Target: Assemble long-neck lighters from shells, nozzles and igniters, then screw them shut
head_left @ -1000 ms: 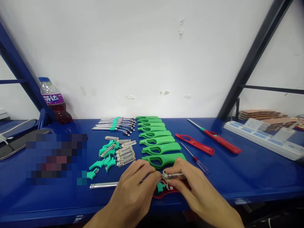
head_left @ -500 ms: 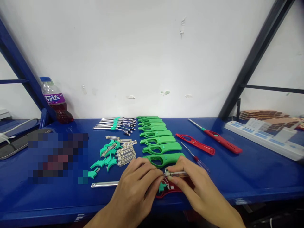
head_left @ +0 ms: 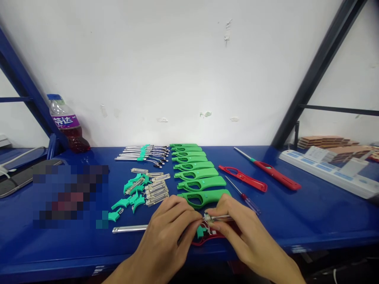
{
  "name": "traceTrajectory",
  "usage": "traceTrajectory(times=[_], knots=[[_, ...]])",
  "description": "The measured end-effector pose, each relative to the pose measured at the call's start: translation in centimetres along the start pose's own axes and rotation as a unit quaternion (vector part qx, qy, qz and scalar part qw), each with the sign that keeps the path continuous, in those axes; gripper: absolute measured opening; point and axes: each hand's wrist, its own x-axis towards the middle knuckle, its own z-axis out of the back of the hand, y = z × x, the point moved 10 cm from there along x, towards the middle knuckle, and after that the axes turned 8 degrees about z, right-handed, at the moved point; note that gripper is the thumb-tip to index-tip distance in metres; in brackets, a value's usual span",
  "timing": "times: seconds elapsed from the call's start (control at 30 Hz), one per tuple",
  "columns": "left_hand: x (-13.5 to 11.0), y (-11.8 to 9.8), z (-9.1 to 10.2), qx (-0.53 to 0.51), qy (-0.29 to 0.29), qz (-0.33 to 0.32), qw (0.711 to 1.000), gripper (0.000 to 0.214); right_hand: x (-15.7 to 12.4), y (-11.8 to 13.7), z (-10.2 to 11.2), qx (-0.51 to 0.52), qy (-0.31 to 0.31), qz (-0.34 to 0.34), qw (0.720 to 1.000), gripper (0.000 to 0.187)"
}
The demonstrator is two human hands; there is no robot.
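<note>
Between the thumb and fingers of my right hand [head_left: 248,236] is a clear lighter fuel tank [head_left: 221,217], its valve end pointing left. The closed fingertips of my left hand [head_left: 168,234] meet that valve end; what they pinch is hidden. Below both hands lies a red lighter shell half [head_left: 217,235], partly covered, with a teal trigger [head_left: 201,232] and white wires in it. A silver lighter tube [head_left: 130,228] sticks out to the left from under my left hand. Just beyond my fingers, green lighter shell halves [head_left: 211,196] are lined up in a column.
Spare clear tanks [head_left: 156,191], loose teal triggers [head_left: 137,202] and wired metal tubes [head_left: 133,153] lie left of centre. To the right are a screwdriver [head_left: 247,201], another red shell half [head_left: 245,178], a whole red lighter [head_left: 274,173] and a power strip [head_left: 325,171]. A drink bottle [head_left: 69,126] stands back left.
The view shifts very slightly. Both hands stay together at the tank's valve end, with only a small shift of the fingertips.
</note>
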Motion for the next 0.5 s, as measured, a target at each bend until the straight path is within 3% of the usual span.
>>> traceTrajectory(times=[0.27,0.5], knots=[[-0.2,-0.6,0.0,0.034,-0.003,-0.040,0.999,0.018,-0.3,-0.1,0.0,-0.002,-0.002,-0.003,1.000,0.013],[0.0,0.7,-0.1,0.001,0.003,0.025,1.000,0.020,-0.3,0.3,0.7,-0.025,-0.037,0.016,0.999,0.014]])
